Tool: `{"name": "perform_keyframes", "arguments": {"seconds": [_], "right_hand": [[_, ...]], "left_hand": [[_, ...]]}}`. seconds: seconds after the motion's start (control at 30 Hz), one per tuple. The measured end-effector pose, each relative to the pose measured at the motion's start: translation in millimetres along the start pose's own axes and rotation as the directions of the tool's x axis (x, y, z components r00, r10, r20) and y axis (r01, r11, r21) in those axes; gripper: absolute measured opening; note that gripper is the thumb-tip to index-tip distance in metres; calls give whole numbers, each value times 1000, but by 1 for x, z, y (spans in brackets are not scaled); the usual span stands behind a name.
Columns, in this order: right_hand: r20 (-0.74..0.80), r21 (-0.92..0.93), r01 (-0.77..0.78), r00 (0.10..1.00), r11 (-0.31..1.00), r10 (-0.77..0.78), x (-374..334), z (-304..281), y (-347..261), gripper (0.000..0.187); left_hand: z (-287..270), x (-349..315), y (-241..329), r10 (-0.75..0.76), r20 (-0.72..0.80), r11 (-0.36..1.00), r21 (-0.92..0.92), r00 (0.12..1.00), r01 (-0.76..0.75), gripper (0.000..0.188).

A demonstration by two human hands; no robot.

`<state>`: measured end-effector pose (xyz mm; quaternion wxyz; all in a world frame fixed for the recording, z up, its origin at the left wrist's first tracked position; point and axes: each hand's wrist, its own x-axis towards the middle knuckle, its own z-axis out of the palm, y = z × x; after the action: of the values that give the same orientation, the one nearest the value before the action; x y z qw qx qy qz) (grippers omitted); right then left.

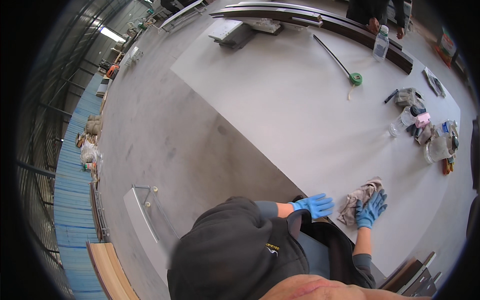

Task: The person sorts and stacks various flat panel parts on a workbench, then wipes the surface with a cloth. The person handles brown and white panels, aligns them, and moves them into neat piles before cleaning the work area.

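Observation:
A blue glove covers my left hand (pixel 314 205), which is held out flat with its fingers extended at the near edge of the white table (pixel 300 125). It has nothing in it. My right hand (pixel 370 211), also in a blue glove, lies palm down on the table with spread fingers, its thumb side over a crumpled greyish-pink rag (pixel 356 201). The rag is bunched up beside and partly under that hand. How much of it lies beneath the palm is hidden.
A green tape measure (pixel 355 79), a clear bottle (pixel 381 44), plastic jars (pixel 437 150) and a pink object (pixel 422 119) stand on the table. Dark long strips (pixel 345 30) lie along its far edge, by another person (pixel 372 15). Boards (pixel 412 277) lean at lower right.

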<state>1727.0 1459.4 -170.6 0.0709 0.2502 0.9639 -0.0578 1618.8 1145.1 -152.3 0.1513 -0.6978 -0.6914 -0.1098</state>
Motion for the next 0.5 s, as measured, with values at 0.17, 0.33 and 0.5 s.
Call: {"name": "perform_keyframes", "arguments": {"seconds": [0.17, 0.33, 0.5], "right_hand": [[-151, 304, 65, 988, 950, -20, 3, 4, 6, 95], [-247, 226, 345, 925, 911, -290, -20, -4, -11, 79], [-214, 281, 393, 915, 875, -342, -18, 5, 3, 75]], "left_hand": [[-24, -81, -10, -454, 543, 689, -289, 707, 664, 42], [-68, -156, 1, -798, 433, 567, 302, 420, 766, 98], [-40, -124, 25, -956, 215, 267, 339, 202, 902, 95]]}}
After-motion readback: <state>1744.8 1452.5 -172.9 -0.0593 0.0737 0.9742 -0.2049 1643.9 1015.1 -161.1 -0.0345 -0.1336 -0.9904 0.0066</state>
